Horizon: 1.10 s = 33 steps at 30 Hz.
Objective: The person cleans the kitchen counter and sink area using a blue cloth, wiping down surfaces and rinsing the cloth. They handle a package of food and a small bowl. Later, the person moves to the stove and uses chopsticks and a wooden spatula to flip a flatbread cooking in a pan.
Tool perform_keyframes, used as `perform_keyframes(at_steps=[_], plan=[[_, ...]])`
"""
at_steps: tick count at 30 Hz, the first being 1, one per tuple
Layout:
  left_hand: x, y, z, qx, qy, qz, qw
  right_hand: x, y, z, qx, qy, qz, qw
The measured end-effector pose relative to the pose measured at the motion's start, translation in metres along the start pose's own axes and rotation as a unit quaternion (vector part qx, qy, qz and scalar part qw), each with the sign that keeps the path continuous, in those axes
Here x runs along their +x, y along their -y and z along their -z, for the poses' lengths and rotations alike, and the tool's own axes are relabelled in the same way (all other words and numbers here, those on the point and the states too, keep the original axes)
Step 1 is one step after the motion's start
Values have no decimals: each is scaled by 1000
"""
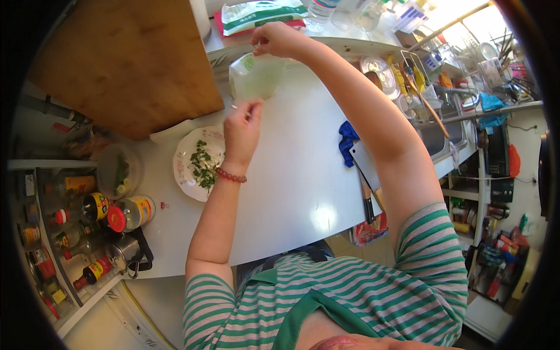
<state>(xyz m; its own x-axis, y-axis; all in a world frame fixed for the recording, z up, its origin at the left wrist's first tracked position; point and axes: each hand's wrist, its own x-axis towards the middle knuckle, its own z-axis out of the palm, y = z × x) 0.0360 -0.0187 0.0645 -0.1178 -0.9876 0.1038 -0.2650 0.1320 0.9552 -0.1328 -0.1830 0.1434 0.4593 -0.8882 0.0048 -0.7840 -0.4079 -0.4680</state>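
Observation:
A translucent plastic bag point(258, 78) with green print hangs blurred over the white countertop point(284, 175). At its upper edge, the fingers of my right hand point(275, 39) are pinched on it. My left hand point(243, 131), with a beaded bracelet at the wrist, is closed at the bag's lower edge; blur hides the exact grip. Left of that wrist, partly covered by it, lies a floral-rimmed white plate point(180, 168) of chopped green and white pieces point(203, 164). Behind my right hand is a green-and-white package point(262, 15) on a ledge.
A large wooden board point(131, 65) stands at the back left. A clear tub point(119, 170), a red-lidded jar point(131, 212) and bottles line the left side. On the right, a cleaver point(365, 164), a black-handled knife point(367, 203) and blue cloth point(348, 142) lie near the sink point(446, 135).

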Motion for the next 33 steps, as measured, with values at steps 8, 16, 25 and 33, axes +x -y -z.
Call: perform_keyframes(at_steps=[8,16,25,33], plan=[[73,-12,5,145,-192,-140,961,-5,3,4,83,7,-10,996],[84,15,-4,-100,-212,-31,972,-12,17,1,133,-48,8,990],[88,23,0,-117,-199,-35,972,-1,29,-12,171,-41,54,983],[89,24,-1,-99,-222,-53,968,4,30,-11,183,-11,91,979]])
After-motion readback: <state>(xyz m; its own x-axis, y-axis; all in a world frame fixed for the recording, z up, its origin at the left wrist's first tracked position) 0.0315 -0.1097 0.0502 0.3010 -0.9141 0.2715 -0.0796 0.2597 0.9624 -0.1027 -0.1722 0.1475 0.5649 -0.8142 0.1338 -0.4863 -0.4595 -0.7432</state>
